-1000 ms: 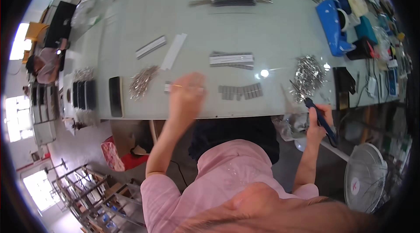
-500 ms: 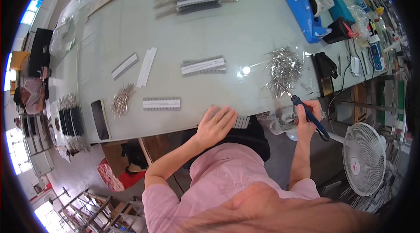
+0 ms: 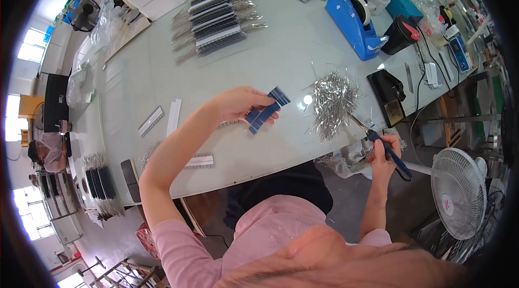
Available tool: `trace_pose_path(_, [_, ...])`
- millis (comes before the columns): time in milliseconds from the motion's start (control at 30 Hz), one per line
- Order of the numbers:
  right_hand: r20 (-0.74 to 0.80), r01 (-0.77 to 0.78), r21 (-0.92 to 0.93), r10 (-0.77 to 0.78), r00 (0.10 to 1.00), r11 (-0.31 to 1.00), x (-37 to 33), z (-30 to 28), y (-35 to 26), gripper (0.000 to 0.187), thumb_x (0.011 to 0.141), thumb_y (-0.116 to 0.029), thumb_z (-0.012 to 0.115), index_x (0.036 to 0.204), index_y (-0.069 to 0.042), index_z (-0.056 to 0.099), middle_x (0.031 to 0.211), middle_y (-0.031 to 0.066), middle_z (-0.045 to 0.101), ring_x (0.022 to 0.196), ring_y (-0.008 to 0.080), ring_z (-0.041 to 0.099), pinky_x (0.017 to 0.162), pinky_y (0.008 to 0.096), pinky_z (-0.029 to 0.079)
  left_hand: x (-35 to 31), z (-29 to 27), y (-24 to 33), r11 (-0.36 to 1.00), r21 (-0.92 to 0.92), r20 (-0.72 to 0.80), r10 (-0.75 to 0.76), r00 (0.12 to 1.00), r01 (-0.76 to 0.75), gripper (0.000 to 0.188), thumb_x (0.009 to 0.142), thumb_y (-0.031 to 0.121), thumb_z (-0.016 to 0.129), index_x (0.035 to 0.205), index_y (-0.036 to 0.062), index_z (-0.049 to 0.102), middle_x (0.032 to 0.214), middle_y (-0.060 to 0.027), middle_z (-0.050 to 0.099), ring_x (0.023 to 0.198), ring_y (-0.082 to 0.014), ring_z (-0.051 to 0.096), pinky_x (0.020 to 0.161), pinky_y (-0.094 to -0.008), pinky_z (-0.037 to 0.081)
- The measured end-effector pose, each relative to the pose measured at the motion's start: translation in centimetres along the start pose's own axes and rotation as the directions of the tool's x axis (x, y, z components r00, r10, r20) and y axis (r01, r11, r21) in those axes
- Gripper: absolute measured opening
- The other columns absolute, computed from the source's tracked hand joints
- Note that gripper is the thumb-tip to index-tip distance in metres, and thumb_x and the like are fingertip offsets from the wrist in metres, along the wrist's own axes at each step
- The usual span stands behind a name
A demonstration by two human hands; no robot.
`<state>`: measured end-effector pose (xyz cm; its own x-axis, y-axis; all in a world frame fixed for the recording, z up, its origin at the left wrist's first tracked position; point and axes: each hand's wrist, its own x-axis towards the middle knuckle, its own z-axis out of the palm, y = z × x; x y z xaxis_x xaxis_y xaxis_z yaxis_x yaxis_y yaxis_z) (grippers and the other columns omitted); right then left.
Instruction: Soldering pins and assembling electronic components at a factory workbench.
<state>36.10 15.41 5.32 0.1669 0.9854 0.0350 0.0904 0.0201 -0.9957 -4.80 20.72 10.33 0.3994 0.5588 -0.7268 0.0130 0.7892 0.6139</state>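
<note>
My left hand (image 3: 240, 105) is raised over the table, its fingers closed on a short dark-blue segmented strip (image 3: 262, 116) with thin pale lines across it. In my right hand (image 3: 383, 159), low at the table's near edge, is a blue-handled tool (image 3: 397, 162) with a slim metal tip. The tip points at a heap of loose silver metal strips (image 3: 334, 105), at its near edge. Whether the tip touches any strip I cannot tell. Beneath my left forearm lies a grey-and-white striped strip (image 3: 201, 161), partly covered.
Stacked dark strips with long wires (image 3: 217, 22) lie at the far side. A blue tape dispenser (image 3: 351, 23), a black cup (image 3: 401, 35) and a black stand (image 3: 386, 96) are on the right. A phone (image 3: 130, 180) sits left; a fan (image 3: 458, 193) stands beyond the near-right edge.
My left hand has risen from the table's near edge up and left, now with the dark-blue strip in it. My right hand keeps the tool near the heap. The view has shifted.
</note>
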Motion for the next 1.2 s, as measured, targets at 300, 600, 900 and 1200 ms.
trace_pose_path(300, [-0.036, 0.022, -0.039, -0.024, 0.999, 0.999, 2.1, -1.2, 0.4, 0.011, 0.095, -0.009, 0.062, 0.098, -0.005, 0.052, 0.075, 0.0022, 0.057, 0.056, 0.0049, 0.046, 0.051, 0.0216, 0.038, 5.3, -3.7, 9.4, 0.967, 0.229, 0.034, 0.111, 0.993, -0.115, 0.032, 0.101, 0.025, 0.058, 0.114, -0.0027, 0.066, 0.104, -0.0114, 0.072, 0.091, -0.0169, 0.071, 0.079, -0.0287, 0.058])
trace_pose_path(600, [-0.119, 0.013, -0.040, -0.018, 0.993, 0.999, 1.6, -1.7, 1.3, 0.016, 0.093, -0.011, 0.066, 0.099, -0.007, 0.052, 0.073, -0.0003, 0.055, 0.057, 0.0043, 0.048, 0.053, 0.0210, 0.041, 17.9, -5.6, 23.5, 0.113, 0.993, -0.087, 0.901, 0.425, -0.036, 0.021, 0.091, 0.023, 0.059, 0.098, 0.0064, 0.070, 0.097, -0.0122, 0.073, 0.095, -0.0346, 0.067, 0.080, -0.0406, 0.051])
trace_pose_path(900, [-0.094, 0.103, -0.202, -0.124, 0.988, 0.974, 2.2, -0.8, 0.9, 0.017, 0.093, -0.013, 0.065, 0.099, -0.004, 0.051, 0.072, 0.0034, 0.054, 0.058, 0.0090, 0.049, 0.058, 0.0281, 0.046, 13.7, -4.7, 10.7, -0.222, 0.975, 0.207, 0.946, 0.248, 0.031, 0.034, 0.090, 0.015, 0.061, 0.123, 0.0112, 0.064, 0.126, -0.0112, 0.063, 0.123, -0.0302, 0.055, 0.102, -0.0466, 0.043])
trace_pose_path(1200, [0.038, 0.003, -0.099, 0.001, 0.999, 0.995, 1.6, 2.2, 0.9, 0.013, 0.092, -0.012, 0.063, 0.098, -0.004, 0.054, 0.076, 0.0006, 0.055, 0.062, 0.0051, 0.048, 0.055, 0.0215, 0.038, -4.9, -1.3, -7.3, 0.182, 0.983, -0.152, 0.817, 0.557, 0.001, 0.043, 0.087, 0.022, 0.071, 0.127, 0.0103, 0.061, 0.129, -0.0099, 0.062, 0.127, -0.0312, 0.052, 0.109, -0.0518, 0.035])
